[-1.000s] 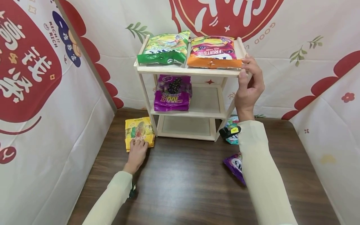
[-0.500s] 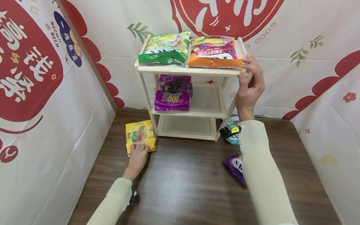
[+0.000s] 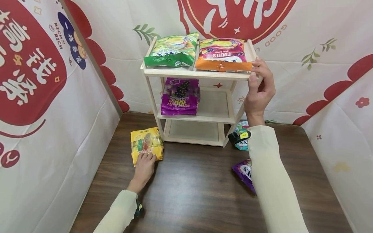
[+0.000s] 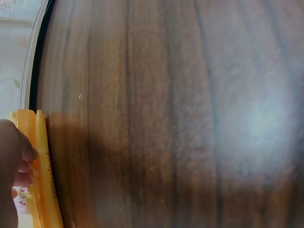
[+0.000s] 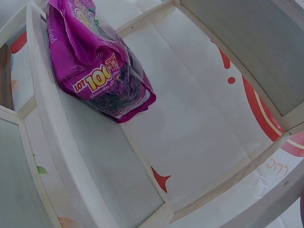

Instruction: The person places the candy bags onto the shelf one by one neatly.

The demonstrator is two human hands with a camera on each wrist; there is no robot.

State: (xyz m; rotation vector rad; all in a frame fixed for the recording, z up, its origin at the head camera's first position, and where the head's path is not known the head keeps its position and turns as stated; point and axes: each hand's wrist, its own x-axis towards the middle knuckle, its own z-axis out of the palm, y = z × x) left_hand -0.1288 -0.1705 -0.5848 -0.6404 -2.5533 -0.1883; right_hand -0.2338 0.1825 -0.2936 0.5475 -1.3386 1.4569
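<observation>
A printed cloth point(image 3: 285, 87) stands behind the rack and to either side of it. The table point(image 3: 186, 187) spreads under and before the rack point(image 3: 201, 75), which has three levels. On its top level sit the green bag point(image 3: 173, 48) at left and the red bag point(image 3: 222, 51) at right; on its middle level, toward the left, stands the purple bag point(image 3: 180, 97).

The yellow bag point(image 3: 147, 142) is on the table, just left of the rack's front left leg. Its long axis seems to run front to back, and it reaches away from the left hand point(image 3: 144, 168), which pinches its near edge between thumb and fingers. Whether that edge is raised, I cannot tell.

The right hand point(image 3: 260, 90) grips the rack's top right front corner, well apart from the yellow bag; the left is plainly the nearer.

Right of the rack, partly hidden by the right sleeve point(image 3: 265, 155), lie the violet bag point(image 3: 244, 173) and, closer to the rack, the teal bag point(image 3: 242, 145).
</observation>
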